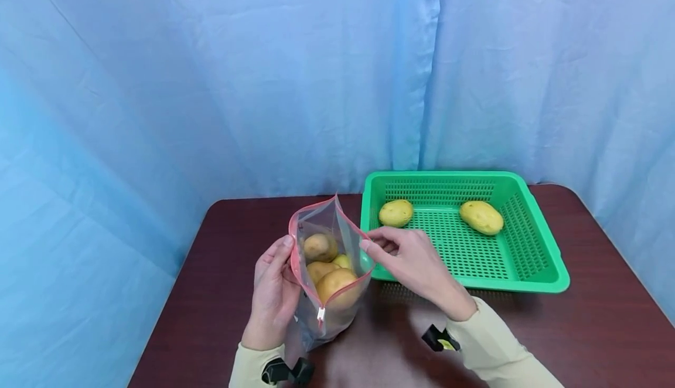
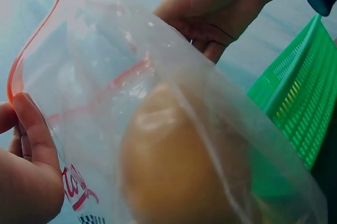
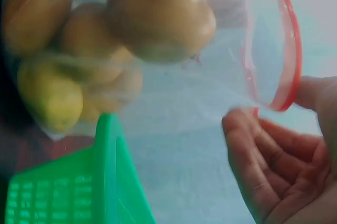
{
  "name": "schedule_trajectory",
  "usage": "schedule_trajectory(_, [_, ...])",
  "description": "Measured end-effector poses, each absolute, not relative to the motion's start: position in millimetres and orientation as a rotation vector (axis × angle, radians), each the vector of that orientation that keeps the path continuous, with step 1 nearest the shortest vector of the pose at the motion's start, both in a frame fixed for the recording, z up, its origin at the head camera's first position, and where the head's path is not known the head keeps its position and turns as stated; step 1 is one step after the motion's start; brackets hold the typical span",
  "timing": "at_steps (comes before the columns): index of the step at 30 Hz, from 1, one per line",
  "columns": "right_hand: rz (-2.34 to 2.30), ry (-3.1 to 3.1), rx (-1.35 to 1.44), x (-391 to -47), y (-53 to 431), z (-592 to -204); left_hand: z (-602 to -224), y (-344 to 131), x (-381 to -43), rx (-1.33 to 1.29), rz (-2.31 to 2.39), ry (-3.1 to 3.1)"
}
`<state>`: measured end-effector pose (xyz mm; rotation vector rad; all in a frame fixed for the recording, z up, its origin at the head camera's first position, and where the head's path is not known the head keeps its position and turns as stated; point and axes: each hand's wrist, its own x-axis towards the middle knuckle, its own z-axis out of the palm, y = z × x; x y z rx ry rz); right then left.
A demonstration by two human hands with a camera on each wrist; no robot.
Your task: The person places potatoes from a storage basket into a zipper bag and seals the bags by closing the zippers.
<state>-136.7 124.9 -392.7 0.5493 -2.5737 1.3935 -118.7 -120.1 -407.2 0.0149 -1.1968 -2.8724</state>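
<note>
A clear zip bag (image 1: 333, 312) with a red-edged mouth and a white slider (image 1: 321, 314) stands on the table, its mouth spread wide. Several potatoes (image 1: 337, 282) lie inside it. My left hand (image 1: 275, 288) pinches the left side of the rim between thumb and fingers. On the opposite side, my right hand (image 1: 411, 259) pinches the rim beside the basket. The right wrist view shows the potatoes (image 3: 158, 19) through the plastic, with the right hand (image 3: 284, 166) at the red edge. A large potato (image 2: 179, 161) fills the middle of the left wrist view.
A green perforated basket (image 1: 543, 241) sits to the right of the bag, close to it. Two potatoes rest in it, one at the left (image 1: 396, 213) and one at the right (image 1: 481, 218). Blue curtains (image 1: 316, 83) hang behind the dark red table (image 1: 211, 317).
</note>
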Motion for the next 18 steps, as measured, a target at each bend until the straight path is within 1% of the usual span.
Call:
schedule_trajectory(10, [1.601,-2.394,0.687,-144,94,-379,-404,-128,-115,0.131,-2.704,-1.308])
schedule_trajectory(14, [1.594,-2.375,0.643,-145,95,-382,-404,-131,-114,0.092,-2.705,-1.279])
schedule_trajectory(18, [1.554,-2.417,0.548,-146,107,-392,-409,-128,-115,0.033,-2.764,-1.248])
